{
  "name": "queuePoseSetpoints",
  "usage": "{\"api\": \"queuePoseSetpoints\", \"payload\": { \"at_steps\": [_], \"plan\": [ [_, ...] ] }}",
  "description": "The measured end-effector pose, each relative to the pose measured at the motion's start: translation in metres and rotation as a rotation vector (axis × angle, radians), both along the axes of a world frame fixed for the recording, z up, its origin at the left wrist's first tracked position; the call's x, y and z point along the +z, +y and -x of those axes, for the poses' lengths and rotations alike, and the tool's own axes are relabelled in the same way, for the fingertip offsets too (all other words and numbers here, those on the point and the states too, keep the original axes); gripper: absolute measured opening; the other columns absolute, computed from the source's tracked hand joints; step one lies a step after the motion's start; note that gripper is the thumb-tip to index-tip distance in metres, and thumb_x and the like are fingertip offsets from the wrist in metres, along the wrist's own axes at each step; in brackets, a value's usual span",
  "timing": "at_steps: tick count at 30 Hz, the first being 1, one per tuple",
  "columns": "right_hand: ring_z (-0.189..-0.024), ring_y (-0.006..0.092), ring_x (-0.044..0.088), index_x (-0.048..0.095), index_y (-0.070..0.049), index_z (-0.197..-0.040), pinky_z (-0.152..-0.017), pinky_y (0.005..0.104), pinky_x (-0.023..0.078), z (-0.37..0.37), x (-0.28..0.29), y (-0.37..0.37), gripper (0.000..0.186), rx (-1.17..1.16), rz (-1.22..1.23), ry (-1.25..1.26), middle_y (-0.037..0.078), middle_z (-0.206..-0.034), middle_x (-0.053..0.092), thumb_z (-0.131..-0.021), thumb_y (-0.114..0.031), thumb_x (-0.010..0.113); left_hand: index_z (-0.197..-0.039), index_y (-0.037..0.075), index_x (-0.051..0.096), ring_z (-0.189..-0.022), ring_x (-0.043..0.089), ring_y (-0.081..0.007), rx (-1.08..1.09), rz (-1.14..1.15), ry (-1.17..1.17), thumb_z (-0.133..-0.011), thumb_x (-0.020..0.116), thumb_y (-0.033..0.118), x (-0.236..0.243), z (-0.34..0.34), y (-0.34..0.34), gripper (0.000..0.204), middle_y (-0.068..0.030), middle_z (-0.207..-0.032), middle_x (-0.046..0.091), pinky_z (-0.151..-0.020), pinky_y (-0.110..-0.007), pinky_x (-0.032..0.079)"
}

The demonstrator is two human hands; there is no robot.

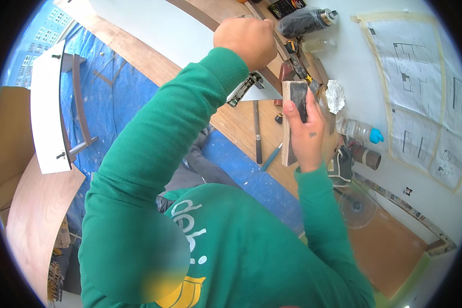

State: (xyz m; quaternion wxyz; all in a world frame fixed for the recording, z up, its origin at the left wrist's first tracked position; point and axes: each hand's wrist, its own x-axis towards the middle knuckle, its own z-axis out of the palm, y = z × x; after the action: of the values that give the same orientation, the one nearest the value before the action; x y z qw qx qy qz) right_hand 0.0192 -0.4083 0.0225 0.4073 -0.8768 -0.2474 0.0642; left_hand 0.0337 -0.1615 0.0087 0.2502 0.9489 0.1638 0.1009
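Observation:
My left hand is closed in a fist over the white panel at the top; what it holds, if anything, is hidden. Beside that wrist, a metal hinge is fixed near the end of the white panel. My right hand grips a block of layered wood with a dark, worn face, held upright with the thumb across its edge. A hammer-like tool with a long dark handle lies on the wooden bench just left of the block.
Along the wall stand a dark bottle, a clear bottle with a blue cap and crumpled white paper. Plan drawings are taped up at right. Blue sheeting covers the floor; another white panel stands at left.

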Motion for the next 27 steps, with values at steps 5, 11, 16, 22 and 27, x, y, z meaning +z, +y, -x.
{"api": "queuePoseSetpoints", "payload": {
  "at_steps": [5,11,16,22,27],
  "plan": [
    [-0.106,0.0210,0.070,0.062,0.007,-0.143,-0.095,0.0345,0.056,-0.043,0.006,0.019,0.059,-0.091,-0.090,0.323,0.014,-0.118,0.072,-0.105,-0.036,0.077,-0.105,0.011,0.074,-0.090,0.076,-0.0416,-0.022,0.002,-0.033,-0.098,0.054,0.027,-0.003,-0.002,0.000,0.026,-0.0172,-0.093,0.079,-0.082,-0.055,0.060],
    [-0.084,0.0068,0.067,0.067,-0.001,-0.136,-0.070,0.0242,0.057,-0.059,0.033,0.012,0.038,-0.246,-0.433,0.595,0.000,-0.105,0.074,-0.111,-0.029,0.068,-0.104,0.014,0.075,-0.087,0.075,-0.0408,-0.096,-0.041,-0.051,-0.102,0.057,0.034,-0.001,0.001,0.003,0.027,-0.0178,-0.089,0.078,-0.079,-0.057,0.059],
    [-0.103,0.0090,0.066,0.060,0.005,-0.147,-0.093,0.0269,0.054,-0.030,0.022,-0.038,0.049,-0.282,-0.460,0.600,0.003,-0.117,0.072,-0.112,-0.028,0.068,-0.084,0.011,0.076,-0.075,0.071,-0.0330,-0.426,-0.142,-0.105,-0.100,0.067,0.048,-0.002,0.011,0.003,0.041,-0.0108,-0.077,0.074,-0.079,-0.049,0.054],
    [-0.071,0.0081,0.061,0.058,0.000,-0.151,-0.063,0.0264,0.053,-0.004,-0.012,-0.079,0.051,-0.387,-0.521,0.577,-0.002,-0.092,0.063,-0.112,-0.031,0.067,-0.068,0.012,0.072,-0.077,0.068,-0.0241,-0.382,-0.184,-0.201,-0.094,0.074,0.060,-0.007,0.025,-0.039,0.054,-0.0022,-0.071,0.069,-0.086,-0.042,0.043],
    [-0.076,0.0104,0.065,0.056,-0.001,-0.154,-0.066,0.0266,0.056,0.004,-0.019,-0.097,0.057,-0.416,-0.508,0.677,0.002,-0.100,0.065,-0.111,-0.037,0.067,-0.068,0.012,0.071,-0.083,0.066,-0.0239,-0.431,-0.276,-0.177,-0.084,0.079,0.069,0.005,0.035,-0.043,0.059,-0.0021,-0.074,0.068,-0.092,-0.045,0.040]
  ]
}}
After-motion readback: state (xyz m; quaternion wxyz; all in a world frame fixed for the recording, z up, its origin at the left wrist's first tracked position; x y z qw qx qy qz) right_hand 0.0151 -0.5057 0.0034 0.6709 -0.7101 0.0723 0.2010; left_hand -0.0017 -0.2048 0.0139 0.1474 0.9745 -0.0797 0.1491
